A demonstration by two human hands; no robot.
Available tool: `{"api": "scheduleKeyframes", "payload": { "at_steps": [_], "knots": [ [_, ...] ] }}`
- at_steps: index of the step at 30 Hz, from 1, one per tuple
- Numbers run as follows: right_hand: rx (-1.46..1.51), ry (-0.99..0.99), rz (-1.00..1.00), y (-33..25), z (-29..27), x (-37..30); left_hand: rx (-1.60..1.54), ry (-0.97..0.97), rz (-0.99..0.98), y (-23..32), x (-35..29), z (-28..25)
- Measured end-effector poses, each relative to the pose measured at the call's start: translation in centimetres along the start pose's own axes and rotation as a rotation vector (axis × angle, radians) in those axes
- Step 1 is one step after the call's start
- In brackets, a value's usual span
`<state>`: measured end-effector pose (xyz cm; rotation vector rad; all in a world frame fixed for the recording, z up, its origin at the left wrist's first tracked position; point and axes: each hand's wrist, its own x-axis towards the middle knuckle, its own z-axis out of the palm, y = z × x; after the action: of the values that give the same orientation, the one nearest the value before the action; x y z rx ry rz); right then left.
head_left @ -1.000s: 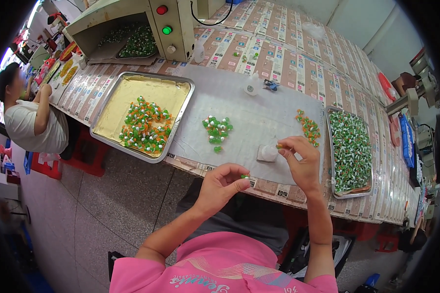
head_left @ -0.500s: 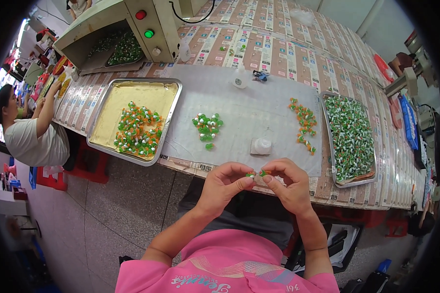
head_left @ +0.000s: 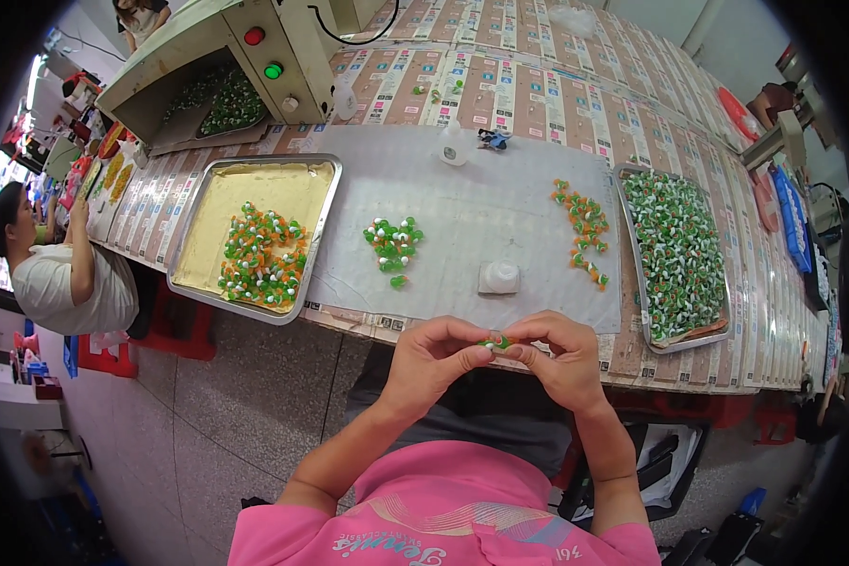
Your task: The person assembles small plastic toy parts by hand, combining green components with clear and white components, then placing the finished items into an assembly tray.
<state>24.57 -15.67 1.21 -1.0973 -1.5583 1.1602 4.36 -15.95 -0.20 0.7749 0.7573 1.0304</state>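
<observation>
Just off the table's front edge, my left hand [head_left: 434,366] pinches a small green-and-white plastic-looking piece [head_left: 488,344] between thumb and fingertips. Facing it, my right hand [head_left: 561,360] pinches a small green-and-orange piece [head_left: 506,341]. The two pieces meet, partly hidden by my fingers; whether they are joined I cannot tell. On the white sheet [head_left: 453,222] lie a heap of green-and-white pieces [head_left: 394,247] to the left and a loose row of green, white and orange ones [head_left: 590,229] to the right. A white round lump on a small square block [head_left: 499,277] sits just beyond my hands.
At left stands a yellow-lined metal tray [head_left: 325,222] with mixed pieces; at right, another tray [head_left: 665,349] full of them. Behind are a white bottle [head_left: 452,154], a small blue-and-black object [head_left: 493,140] and a beige machine [head_left: 297,57]. A co-worker [head_left: 71,278] sits far left.
My hands have come together, and the pieces in them, apart before, now touch. The view has shifted slightly. At far left the co-worker's arm has moved.
</observation>
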Motion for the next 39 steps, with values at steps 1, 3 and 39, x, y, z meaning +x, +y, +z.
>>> {"api": "scheduleKeyframes", "payload": {
  "at_steps": [1,3,39],
  "knots": [
    [-0.005,-0.010,-0.015,0.1,0.0,0.0,0.064,-0.009,0.045,0.0,0.0,0.0],
    [0.028,-0.011,-0.011,0.1,0.1,-0.1,0.127,-0.020,0.088,-0.1,-0.1,-0.1],
    [-0.817,0.277,0.110,4.9,-11.2,1.2,1.428,1.025,0.544,11.1,-2.0,-20.1]
  ]
}}
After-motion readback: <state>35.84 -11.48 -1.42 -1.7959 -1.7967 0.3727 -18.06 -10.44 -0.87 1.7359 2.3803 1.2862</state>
